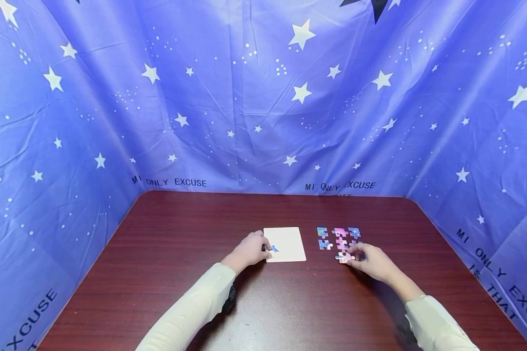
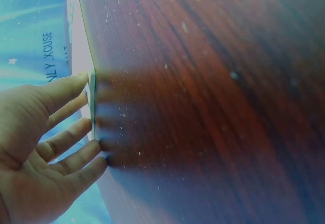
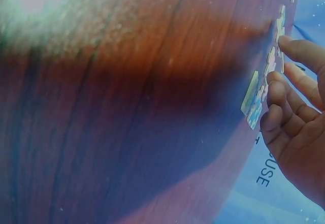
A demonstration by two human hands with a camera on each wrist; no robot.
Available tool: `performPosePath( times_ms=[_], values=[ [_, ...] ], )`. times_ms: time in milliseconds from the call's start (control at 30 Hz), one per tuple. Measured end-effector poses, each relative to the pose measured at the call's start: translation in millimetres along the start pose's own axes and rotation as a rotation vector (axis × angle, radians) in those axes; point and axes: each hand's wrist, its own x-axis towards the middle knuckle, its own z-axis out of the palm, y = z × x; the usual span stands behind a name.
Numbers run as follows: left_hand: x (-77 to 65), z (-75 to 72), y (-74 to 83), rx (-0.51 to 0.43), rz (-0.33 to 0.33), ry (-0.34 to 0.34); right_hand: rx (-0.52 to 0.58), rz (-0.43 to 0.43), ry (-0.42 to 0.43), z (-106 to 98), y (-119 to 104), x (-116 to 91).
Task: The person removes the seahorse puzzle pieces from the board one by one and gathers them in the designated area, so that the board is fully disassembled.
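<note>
A white square board [image 1: 287,243] lies on the table, a small blue puzzle piece [image 1: 274,249] at its near left corner. At the board's left edge is my left hand [image 1: 252,248]; in the left wrist view its fairly straight fingers and thumb touch the edge of the board [image 2: 84,46]. My right hand [image 1: 373,263] is at the near right side of a group of puzzle pieces, thumb and forefinger by a pink and white piece [image 1: 343,257]. In the right wrist view the hand [image 3: 299,102] partly covers the pieces; whether it pinches one cannot be seen.
Two blue puzzle pieces [image 1: 323,239] lie between the board and the pink pieces [image 1: 340,239]. Another blue piece [image 1: 354,232] sits at the far right of the group. A starry blue curtain [image 1: 263,97] surrounds the dark red wooden table [image 1: 202,219] behind and at the sides.
</note>
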Motion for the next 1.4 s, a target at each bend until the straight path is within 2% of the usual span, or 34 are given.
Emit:
performPosePath(
  times_ms=[100, 767, 1400],
  values=[
    [0.4, 1.0, -0.7, 0.000, 0.000, 0.005, 0.007, 0.018, -0.004, 0.5, 1.4, -0.4],
    [-2.0, 1.4, -1.2, -0.006, 0.021, 0.013, -0.005, 0.009, -0.046, 6.5, 9.0, -1.4],
    [-1.8, -0.8, 0.9, 0.001, 0.022, 0.020, 0.020, 0.008, -0.043, 4.9, 7.9, 1.9]
  ],
)
